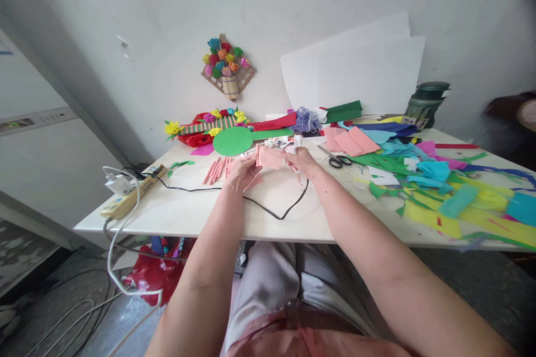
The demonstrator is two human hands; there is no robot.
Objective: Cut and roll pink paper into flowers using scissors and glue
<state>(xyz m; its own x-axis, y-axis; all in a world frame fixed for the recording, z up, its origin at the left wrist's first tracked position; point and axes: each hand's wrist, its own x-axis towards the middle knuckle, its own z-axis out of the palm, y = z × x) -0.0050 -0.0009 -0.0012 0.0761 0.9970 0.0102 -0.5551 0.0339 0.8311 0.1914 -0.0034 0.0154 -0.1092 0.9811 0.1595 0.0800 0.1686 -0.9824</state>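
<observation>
My left hand (240,172) and my right hand (302,160) hold a pink paper piece (271,157) between them above the white table (188,215). The fingers of both hands are pinched on its edges. A white glue gun (295,144) lies just behind my right hand, and its black cord (274,209) loops across the table in front of my hands. Several rolled pink paper sticks (218,169) lie to the left of my left hand.
A green paper disc (233,141), scissors (338,160), pink sheets (349,142) and many coloured paper scraps (444,189) cover the right side. A power strip (125,195) sits at the left edge. White sheets (360,70) and a paper-flower craft (227,65) are at the wall.
</observation>
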